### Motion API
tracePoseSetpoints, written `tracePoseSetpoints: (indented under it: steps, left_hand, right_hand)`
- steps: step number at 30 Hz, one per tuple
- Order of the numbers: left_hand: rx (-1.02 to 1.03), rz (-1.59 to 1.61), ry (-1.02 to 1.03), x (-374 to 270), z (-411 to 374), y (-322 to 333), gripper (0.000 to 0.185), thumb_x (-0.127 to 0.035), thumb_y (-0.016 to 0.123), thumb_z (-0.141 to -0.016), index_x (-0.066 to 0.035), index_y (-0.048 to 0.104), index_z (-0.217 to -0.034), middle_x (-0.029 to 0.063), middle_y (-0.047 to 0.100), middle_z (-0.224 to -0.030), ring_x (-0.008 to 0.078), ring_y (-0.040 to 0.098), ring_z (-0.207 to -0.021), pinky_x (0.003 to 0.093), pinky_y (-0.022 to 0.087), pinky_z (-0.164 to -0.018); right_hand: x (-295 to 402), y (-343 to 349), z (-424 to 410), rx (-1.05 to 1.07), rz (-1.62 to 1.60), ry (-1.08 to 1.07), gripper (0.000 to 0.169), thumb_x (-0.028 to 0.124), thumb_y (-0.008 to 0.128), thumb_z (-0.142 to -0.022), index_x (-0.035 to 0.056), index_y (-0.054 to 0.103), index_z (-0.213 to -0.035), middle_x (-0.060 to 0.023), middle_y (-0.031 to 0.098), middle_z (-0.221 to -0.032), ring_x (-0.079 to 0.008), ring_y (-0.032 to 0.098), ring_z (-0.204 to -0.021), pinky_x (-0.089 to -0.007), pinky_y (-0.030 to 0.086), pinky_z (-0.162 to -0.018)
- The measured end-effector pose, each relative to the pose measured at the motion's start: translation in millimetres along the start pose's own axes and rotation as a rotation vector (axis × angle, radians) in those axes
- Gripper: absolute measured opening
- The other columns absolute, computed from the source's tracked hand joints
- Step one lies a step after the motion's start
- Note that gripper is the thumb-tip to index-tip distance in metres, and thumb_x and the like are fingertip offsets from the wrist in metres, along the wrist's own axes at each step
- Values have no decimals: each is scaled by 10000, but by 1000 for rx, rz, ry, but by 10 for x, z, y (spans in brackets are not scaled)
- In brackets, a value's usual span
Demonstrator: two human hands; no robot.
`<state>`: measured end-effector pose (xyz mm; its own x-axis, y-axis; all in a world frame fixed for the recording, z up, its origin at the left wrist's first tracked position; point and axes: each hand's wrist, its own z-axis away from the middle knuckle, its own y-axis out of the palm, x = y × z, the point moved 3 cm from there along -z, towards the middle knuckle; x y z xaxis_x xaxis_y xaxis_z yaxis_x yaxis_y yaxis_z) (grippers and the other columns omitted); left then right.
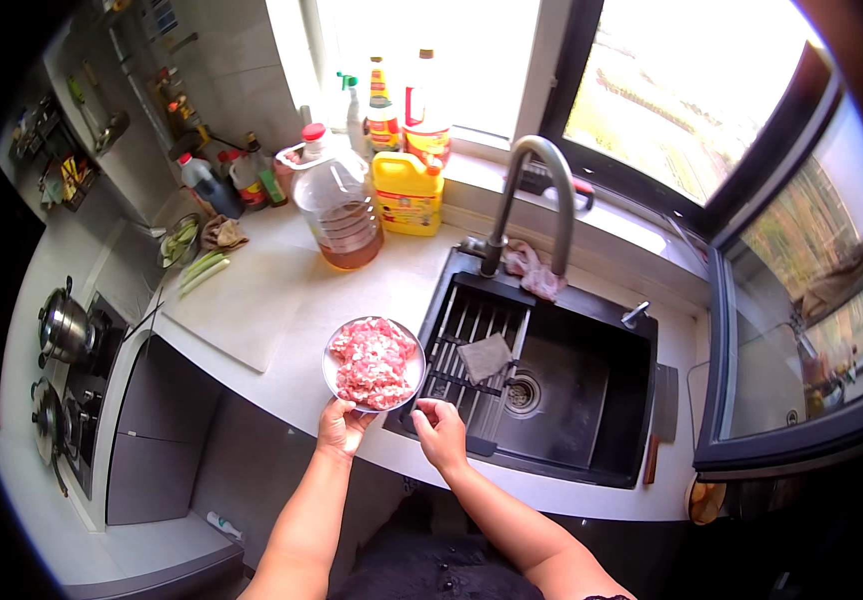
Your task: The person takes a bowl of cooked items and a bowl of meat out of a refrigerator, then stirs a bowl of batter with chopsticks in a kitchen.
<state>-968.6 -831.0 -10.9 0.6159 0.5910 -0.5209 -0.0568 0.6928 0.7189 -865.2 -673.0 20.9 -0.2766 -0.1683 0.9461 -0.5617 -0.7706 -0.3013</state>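
My left hand (pixel 343 429) grips the near rim of a round bowl (pixel 329 367) heaped with raw minced meat (pixel 374 364). The bowl is over the counter, left of the black sink (pixel 559 442). Close to the bowl's lower right edge is my right hand (pixel 439 435), its fingers curled; whether it touches the rim or holds something I cannot tell. A white cutting board (pixel 240 315) lies to the left, with cut green stalks (pixel 204 271) at its far end. A grey cloth (pixel 485 358) rests on the roll-up drying rack (pixel 461 330) across the sink's left part.
A tall faucet (pixel 566 202) rises behind the sink, a pink cloth (pixel 533 270) at its base. A cleaver (pixel 664 405) lies right of the sink. A large plastic jug (pixel 334 202) and yellow container (pixel 407 195) stand behind. The open window sash (pixel 799 442) juts in at right; a pot (pixel 64 326) is far left.
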Motion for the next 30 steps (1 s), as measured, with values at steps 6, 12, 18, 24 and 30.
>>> tracePoseSetpoints:
  steps: [6,12,18,24,30]
  left_hand:
    - [-87,51,17,-105,-389,-546,448,-47,570,-702,33,522,-1141,151,606,-1095,304,626,-983,454,568,-845]
    - [-107,123,-12,-25,-561,-716,406,-16,532,-710,38,520,-1113,160,597,-1095,317,617,-994,474,553,-866]
    - [-270,106,-36,16,-544,-732,372,0,498,-710,27,524,-1080,158,584,-1113,318,590,-1032,514,490,-940]
    - [-357,170,-111,36,-500,-748,435,-34,489,-687,6,529,-1119,121,543,-1226,301,490,-1183,530,314,-1074]
    - [-542,27,-121,366,-78,-297,304,-75,516,-748,-69,486,-1050,76,488,-1053,241,471,-1006,464,341,-995]
  right_hand:
    - [-45,535,-143,207,-9,151,404,195,651,-820,-10,589,-1163,-160,634,-1029,-175,634,-808,-318,507,-755]
    - [-291,976,-280,105,-173,338,550,122,616,-820,-6,431,-1321,-141,590,-1152,-148,596,-839,-261,490,-667]
    - [-352,1027,-169,89,-286,441,634,112,625,-811,4,348,-1371,-160,564,-1199,-149,591,-874,-274,480,-705]
    - [-232,769,17,187,-359,500,621,203,654,-855,-2,362,-1363,-142,568,-1199,-157,601,-908,-271,479,-737]
    - [-59,-146,229,64,-575,563,486,346,562,-937,8,469,-1273,-127,587,-1137,-177,608,-928,-298,491,-804]
